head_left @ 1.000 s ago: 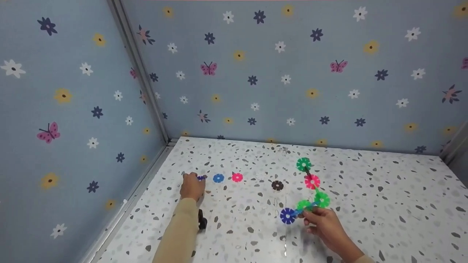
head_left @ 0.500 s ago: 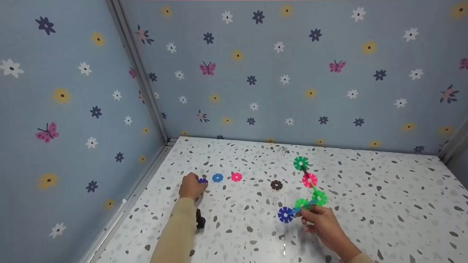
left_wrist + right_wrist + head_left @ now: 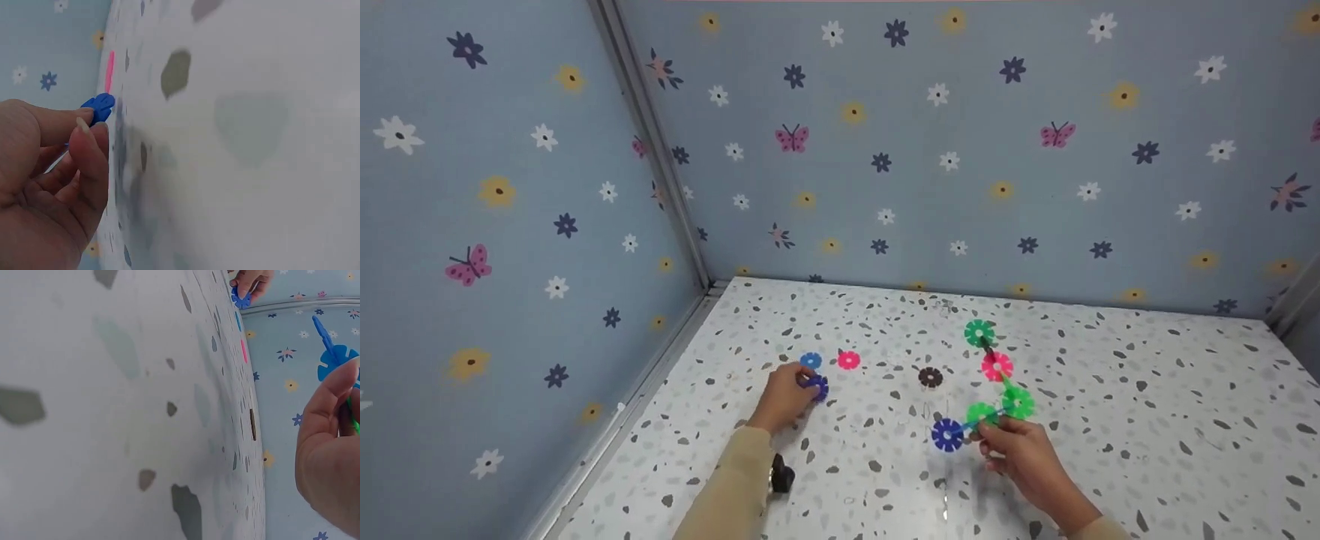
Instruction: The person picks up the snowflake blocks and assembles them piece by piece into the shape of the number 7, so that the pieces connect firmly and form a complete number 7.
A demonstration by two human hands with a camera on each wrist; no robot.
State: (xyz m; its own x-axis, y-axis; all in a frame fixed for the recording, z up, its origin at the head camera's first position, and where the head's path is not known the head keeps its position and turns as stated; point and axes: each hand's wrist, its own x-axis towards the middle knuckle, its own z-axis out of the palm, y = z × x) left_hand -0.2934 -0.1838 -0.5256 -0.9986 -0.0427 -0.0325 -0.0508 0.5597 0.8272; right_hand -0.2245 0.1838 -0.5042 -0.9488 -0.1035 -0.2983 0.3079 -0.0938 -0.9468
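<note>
My left hand [image 3: 781, 397] pinches a dark blue notched disc [image 3: 822, 388] between thumb and fingertips, just above the table. The left wrist view also shows this blue disc [image 3: 101, 106] at the fingertips. On the right, my right hand [image 3: 1024, 448] holds a chain of interlocking discs by its lower part. The chain's visible pieces include a dark blue disc [image 3: 947, 435] at the near end, a bright green disc [image 3: 1018, 403], a pink disc [image 3: 997, 367] and a darker green disc [image 3: 979, 332] at the far end. Fingers partly hide the held section.
Loose on the speckled white table [image 3: 1147, 390] lie a light blue disc [image 3: 811, 361], a pink disc [image 3: 849, 360] and a dark brown disc [image 3: 931, 377]. Flower-patterned walls [image 3: 885, 187] stand behind and to the left. A black device [image 3: 782, 475] shows beside the left sleeve.
My left hand has lifted the dark blue disc from the row's left end and moved it right and nearer. The right hand keeps its hold on the chain, almost still.
</note>
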